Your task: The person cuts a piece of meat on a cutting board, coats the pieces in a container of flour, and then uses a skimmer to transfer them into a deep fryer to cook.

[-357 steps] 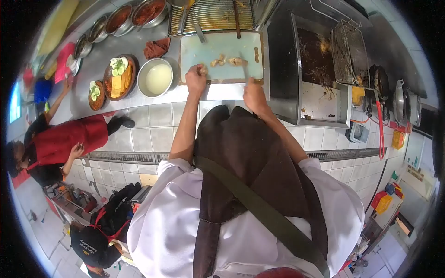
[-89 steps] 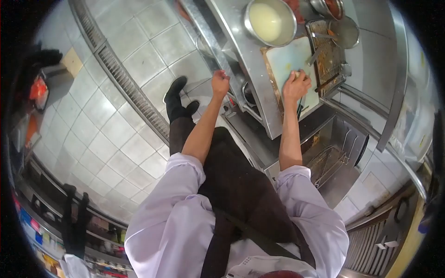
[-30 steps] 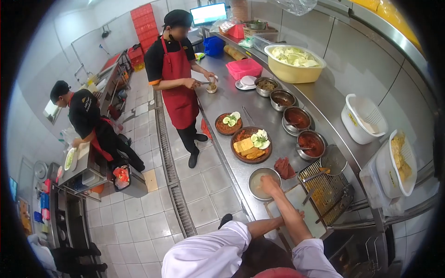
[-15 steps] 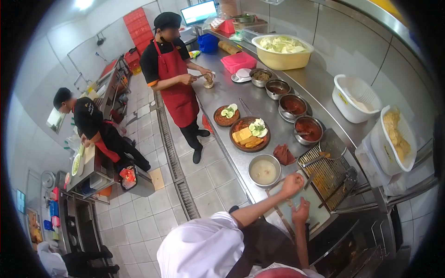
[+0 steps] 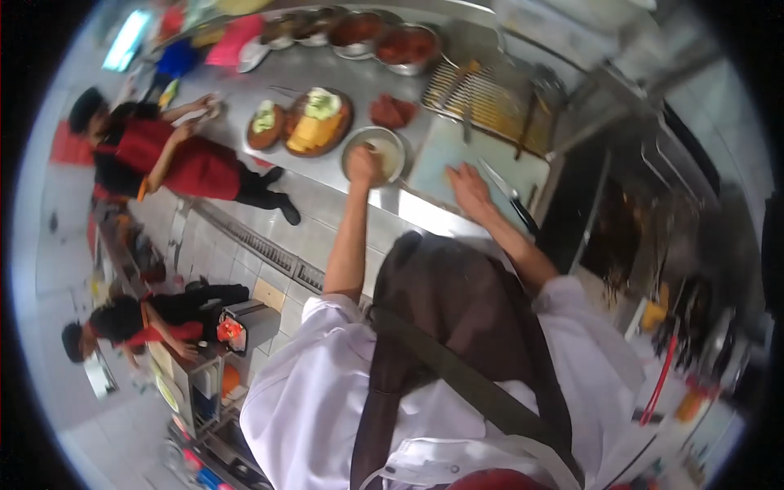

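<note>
Over the metal bowl (image 5: 392,173) of pale, cloudy liquid is my left hand (image 5: 367,166), its fingers drawn together and their tips reaching inside the rim. What they hold, if anything, is hidden. My right hand (image 5: 471,193) rests low over the pale cutting board (image 5: 433,155), fingers stretched forward and nothing visible in them. To its right lies a knife (image 5: 513,194), blade on the board and dark handle pointing back toward me. Behind the bowl sits a dark red, crumpled piece (image 5: 392,112) that I cannot identify.
Left of the bowl are a round brown platter (image 5: 343,135) with yellow slices and pale greens, and a smaller brown dish (image 5: 276,135). Sauce bowls (image 5: 407,47) line the back. A wire rack (image 5: 498,98) borders the board. A co-worker in a red apron (image 5: 175,155) stands at left.
My left hand has gone left from the board to the bowl. My right hand stays over the board. The view has turned, and the knife now shows clearly.
</note>
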Motion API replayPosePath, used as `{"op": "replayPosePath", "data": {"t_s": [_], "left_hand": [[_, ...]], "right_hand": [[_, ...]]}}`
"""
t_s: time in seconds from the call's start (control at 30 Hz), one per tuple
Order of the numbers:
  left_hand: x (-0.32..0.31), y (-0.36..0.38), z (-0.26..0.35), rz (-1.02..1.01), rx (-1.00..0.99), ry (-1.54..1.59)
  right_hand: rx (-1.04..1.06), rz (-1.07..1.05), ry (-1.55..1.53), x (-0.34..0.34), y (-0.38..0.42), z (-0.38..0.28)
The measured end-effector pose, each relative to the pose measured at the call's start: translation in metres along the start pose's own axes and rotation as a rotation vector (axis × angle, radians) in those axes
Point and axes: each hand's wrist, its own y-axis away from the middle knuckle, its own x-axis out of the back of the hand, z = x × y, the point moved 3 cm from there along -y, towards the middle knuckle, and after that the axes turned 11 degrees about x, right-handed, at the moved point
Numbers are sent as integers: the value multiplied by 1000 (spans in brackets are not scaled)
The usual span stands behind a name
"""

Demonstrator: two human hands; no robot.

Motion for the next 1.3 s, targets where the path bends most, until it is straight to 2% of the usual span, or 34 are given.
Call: {"op": "replayPosePath", "data": {"t_s": [0.03, 0.13, 0.17, 0.23, 0.27, 0.33, 0.37, 0.47, 0.5, 0.53, 0.57, 0.63, 0.67, 0.7, 0.73, 0.77, 0.8, 0.87, 0.9, 0.93, 1.0, 1.13, 1.2, 1.3], "left_hand": [[17, -2, 19, -146, 136, -2], [44, 2, 41, -253, 296, 39], [43, 4, 36, -263, 296, 37], [53, 5, 26, 46, 146, 79], [55, 8, 18, 44, 148, 75], [74, 16, 13, 175, 206, 145], [80, 21, 11, 186, 312, 134], [75, 37, -11, 266, 435, 107], [74, 42, -17, 272, 444, 104], [71, 47, -23, 270, 491, 164], [67, 53, -28, 270, 540, 226], [62, 69, -39, 252, 713, 379], [50, 79, -54, 267, 735, 380], [18, 99, -92, 316, 832, 518], [20, 107, -89, 368, 928, 660], [16, 125, -84, 231, 1105, 820], [12, 140, -83, 244, 1134, 823], [-6, 166, -88, 59, 1343, 941], [-14, 179, -91, -11, 1393, 939], [-24, 188, -95, 5, 1421, 956], [-47, 211, -97, -38, 1502, 1075], [-64, 209, -75, -80, 1461, 1244], [-72, 218, -71, -37, 1488, 1227], [-104, 243, -93, -20, 1577, 1139]], "right_hand": [[0, -41, 11, -2, -2, -3], [2, -150, 61, -14, -6, -7], [-6, -155, 56, -14, -8, -5], [-8, -231, 24, -14, -11, -9], [-6, -233, 19, -15, -11, -11], [5, -100, 21, -16, -11, -9], [10, -101, 20, -18, -12, -8], [-58, -107, 21, -22, -22, 3], [-145, -87, -47, -21, -27, 8], [-230, -68, -112, -21, -34, 14], [-217, -77, -110, -20, -42, 19], [-394, -23, -638, -17, -59, 28], [-378, -44, -633, -16, -72, 27], [-371, -5, -598, -12, -85, 22], [-364, 34, -562, -1, -97, 12], [-254, 27, -396, 12, -108, 2], [-241, -1, -391, 18, -110, -5], [-146, -28, -178, 22, -116, -18], [-92, -137, -94, 7, -116, -21], [-70, -164, -83, 0, -115, -29], [-35, -127, -331, -19, -100, -52], [36, 14, -245, -55, -94, -70], [30, -82, -204, -70, -93, -63], [115, -13, -158, -65, -97, -66]]}}
